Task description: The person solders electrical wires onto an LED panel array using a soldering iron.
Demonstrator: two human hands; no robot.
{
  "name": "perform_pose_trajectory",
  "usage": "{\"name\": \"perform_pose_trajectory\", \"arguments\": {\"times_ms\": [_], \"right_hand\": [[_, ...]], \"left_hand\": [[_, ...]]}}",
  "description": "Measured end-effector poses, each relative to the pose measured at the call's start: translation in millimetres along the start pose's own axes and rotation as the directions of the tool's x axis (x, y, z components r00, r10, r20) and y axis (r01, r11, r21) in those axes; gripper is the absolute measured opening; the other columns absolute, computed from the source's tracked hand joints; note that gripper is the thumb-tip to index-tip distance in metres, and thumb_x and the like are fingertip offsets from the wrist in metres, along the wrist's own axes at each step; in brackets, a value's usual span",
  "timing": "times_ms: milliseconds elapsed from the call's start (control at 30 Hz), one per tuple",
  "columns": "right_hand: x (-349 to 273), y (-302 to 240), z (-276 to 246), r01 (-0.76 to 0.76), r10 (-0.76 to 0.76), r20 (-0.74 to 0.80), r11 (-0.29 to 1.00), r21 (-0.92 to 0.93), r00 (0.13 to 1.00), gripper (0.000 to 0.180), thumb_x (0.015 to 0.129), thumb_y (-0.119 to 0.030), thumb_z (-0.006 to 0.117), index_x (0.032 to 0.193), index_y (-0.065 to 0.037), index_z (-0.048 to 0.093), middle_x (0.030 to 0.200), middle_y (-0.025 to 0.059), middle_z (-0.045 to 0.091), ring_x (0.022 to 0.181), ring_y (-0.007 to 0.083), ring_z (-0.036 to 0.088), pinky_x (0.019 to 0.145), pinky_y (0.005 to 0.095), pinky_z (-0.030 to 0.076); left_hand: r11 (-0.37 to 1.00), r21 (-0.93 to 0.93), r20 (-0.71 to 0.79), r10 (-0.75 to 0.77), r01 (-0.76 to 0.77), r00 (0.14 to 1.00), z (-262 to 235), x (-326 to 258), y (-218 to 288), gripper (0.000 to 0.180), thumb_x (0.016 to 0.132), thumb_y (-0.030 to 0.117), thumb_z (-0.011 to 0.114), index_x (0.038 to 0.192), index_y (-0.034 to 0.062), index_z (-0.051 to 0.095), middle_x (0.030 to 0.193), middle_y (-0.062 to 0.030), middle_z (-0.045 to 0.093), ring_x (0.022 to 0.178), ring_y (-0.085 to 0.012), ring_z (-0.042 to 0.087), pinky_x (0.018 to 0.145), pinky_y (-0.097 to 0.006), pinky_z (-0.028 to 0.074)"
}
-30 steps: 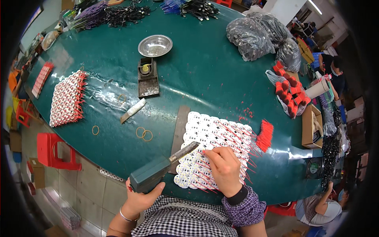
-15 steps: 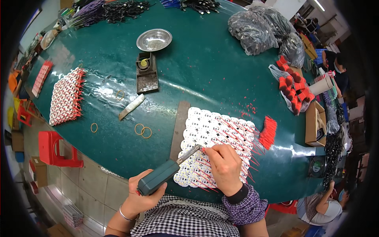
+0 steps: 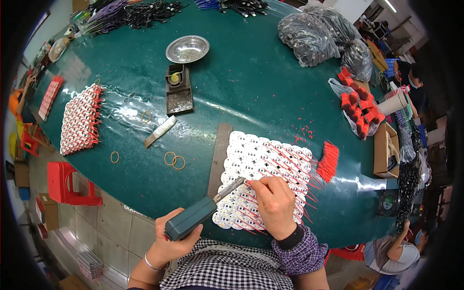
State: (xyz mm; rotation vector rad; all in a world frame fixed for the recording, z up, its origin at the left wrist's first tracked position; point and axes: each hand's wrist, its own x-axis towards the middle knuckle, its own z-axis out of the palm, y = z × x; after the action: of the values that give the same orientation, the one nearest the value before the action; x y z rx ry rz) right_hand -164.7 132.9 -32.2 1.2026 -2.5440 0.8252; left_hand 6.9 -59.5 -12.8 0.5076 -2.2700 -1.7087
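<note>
My left hand [image 3: 175,237] is wrapped round the green handle of a soldering iron [image 3: 191,219]. Its dark tip reaches over a panel of round white circuit boards [image 3: 246,154], close to the fingertips of my right hand [image 3: 274,203]. Those fingers pinch a short red wire [image 3: 250,182], mostly hidden by the fingertips, at the panel's middle. Red wires lie slantwise across the right and lower parts of the panel. Along the panel's left edge runs a flat brown strip [image 3: 219,159]. Right of the panel lies a bundle of red wires [image 3: 328,162].
A soldering stand [image 3: 179,96] and a metal bowl [image 3: 187,50] stand farther back. A wrapped blade-like tool [image 3: 161,131] and rubber bands [image 3: 178,162] lie to the left, with wired boards [image 3: 81,118] beyond. Red bundles [image 3: 360,108] and grey bags [image 3: 309,38] sit at right.
The soldering iron's handle and my left hand have shifted slightly left and down. My right hand stays nearly in place. At the far left, a person's arm has come into view.
</note>
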Motion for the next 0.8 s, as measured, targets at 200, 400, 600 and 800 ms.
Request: {"name": "perform_pose_trajectory", "arguments": {"times_ms": [200,400,600,800], "right_hand": [[0.5,-1.2,-1.4,-0.022,0.022,-0.034,1.000,0.004,0.999,0.023,0.074,0.007,0.076,0.095,-0.001,0.072,0.086,0.0090,0.064,0.078,0.0255,0.063,0.064,0.0370,0.052],[2.2,-4.9,-2.1,-0.015,0.015,-0.018,1.000,-0.003,1.000,0.024,0.074,0.007,0.075,0.096,0.000,0.073,0.086,0.0094,0.064,0.078,0.0258,0.063,0.065,0.0370,0.053],[-3.0,1.9,2.1,0.010,-0.010,-0.010,1.000,-0.012,1.000,0.025,0.076,0.001,0.070,0.101,-0.002,0.071,0.091,0.0078,0.063,0.079,0.0240,0.061,0.065,0.0363,0.051],[1.5,-2.7,-1.8,-0.016,0.016,-0.016,1.000,-0.004,1.000,0.024,0.073,0.007,0.075,0.096,-0.001,0.073,0.087,0.0093,0.064,0.079,0.0256,0.063,0.065,0.0369,0.053]], "left_hand": [[1.000,-0.004,0.013,0.018,-0.018,1.000,2.2,1.7,-2.2,0.016,0.078,-0.003,0.076,0.093,-0.0039,0.071,0.076,-0.0059,0.064,0.061,-0.0105,0.057,0.055,-0.025,0.045],[1.000,-0.009,0.027,0.017,-0.017,0.999,2.0,2.1,-8.0,0.014,0.078,-0.003,0.075,0.092,-0.0031,0.070,0.075,-0.0053,0.063,0.059,-0.0108,0.055,0.053,-0.026,0.043],[1.000,-0.010,0.034,-0.018,0.018,0.999,1.9,2.7,-4.0,0.013,0.078,-0.003,0.076,0.090,-0.0028,0.070,0.074,-0.0047,0.062,0.059,-0.0104,0.055,0.053,-0.025,0.043],[0.999,-0.012,-0.031,0.046,-0.047,0.998,3.2,3.7,0.1,0.013,0.078,-0.003,0.076,0.090,-0.0026,0.070,0.074,-0.0045,0.062,0.059,-0.0094,0.055,0.053,-0.025,0.043]]}}
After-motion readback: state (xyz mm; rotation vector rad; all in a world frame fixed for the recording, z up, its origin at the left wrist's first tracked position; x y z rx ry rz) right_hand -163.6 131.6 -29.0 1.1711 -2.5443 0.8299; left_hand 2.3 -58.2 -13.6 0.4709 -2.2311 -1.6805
